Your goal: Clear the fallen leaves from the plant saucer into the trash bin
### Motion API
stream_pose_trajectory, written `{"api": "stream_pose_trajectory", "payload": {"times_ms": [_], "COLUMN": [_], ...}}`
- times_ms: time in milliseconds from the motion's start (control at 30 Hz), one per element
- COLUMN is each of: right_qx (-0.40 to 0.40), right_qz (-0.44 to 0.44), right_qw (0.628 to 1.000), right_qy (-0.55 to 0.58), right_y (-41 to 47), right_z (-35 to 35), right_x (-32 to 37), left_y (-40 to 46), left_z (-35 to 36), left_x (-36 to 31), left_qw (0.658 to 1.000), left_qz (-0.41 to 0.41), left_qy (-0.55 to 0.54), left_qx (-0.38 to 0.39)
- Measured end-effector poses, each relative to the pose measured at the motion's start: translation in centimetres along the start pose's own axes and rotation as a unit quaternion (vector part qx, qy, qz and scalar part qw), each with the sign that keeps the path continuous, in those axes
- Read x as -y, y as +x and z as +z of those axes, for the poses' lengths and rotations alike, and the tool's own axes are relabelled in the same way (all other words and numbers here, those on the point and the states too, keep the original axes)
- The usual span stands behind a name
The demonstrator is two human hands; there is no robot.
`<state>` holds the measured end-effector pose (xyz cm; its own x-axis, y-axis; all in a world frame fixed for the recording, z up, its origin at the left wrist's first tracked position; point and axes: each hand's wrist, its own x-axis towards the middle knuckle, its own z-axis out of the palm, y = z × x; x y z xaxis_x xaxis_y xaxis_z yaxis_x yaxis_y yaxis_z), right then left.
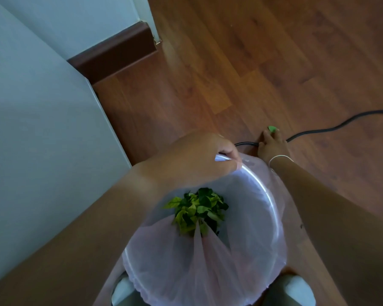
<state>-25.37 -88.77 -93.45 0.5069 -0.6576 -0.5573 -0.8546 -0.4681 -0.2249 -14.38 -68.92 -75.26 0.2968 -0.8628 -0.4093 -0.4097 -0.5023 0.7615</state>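
Wooden flooring (241,69) surrounds the lined trash bin (272,208), leaves (199,208) already inside. Left hand (199,160) grips its far rim; right hand (272,144) pinches a stray leaf (271,128) beyond. She should hold it firmly until above the opening.

The near rim of the trash bin (272,208) is cut off by the bottom edge. Part of the black cable (341,125) is hidden behind the right hand (273,145), whose fingertips are blurred around a small green leaf (271,128), apparently pinched. The leaves (197,208) are partly veiled by the plastic liner (164,250).
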Motion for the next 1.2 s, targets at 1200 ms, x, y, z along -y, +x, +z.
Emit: {"api": "stream_pose_trajectory", "payload": {"times_ms": [1200], "right_qx": [0.078], "right_qz": [-0.236], "right_qw": [0.966], "right_qy": [-0.067], "right_y": [-30.4], "right_z": [-10.0], "right_x": [8.3], "left_y": [-12.2], "left_z": [-3.5], "left_x": [-6.9], "left_qw": [0.973], "left_qz": [-0.201], "left_qy": [0.099], "left_qx": [-0.050]}}
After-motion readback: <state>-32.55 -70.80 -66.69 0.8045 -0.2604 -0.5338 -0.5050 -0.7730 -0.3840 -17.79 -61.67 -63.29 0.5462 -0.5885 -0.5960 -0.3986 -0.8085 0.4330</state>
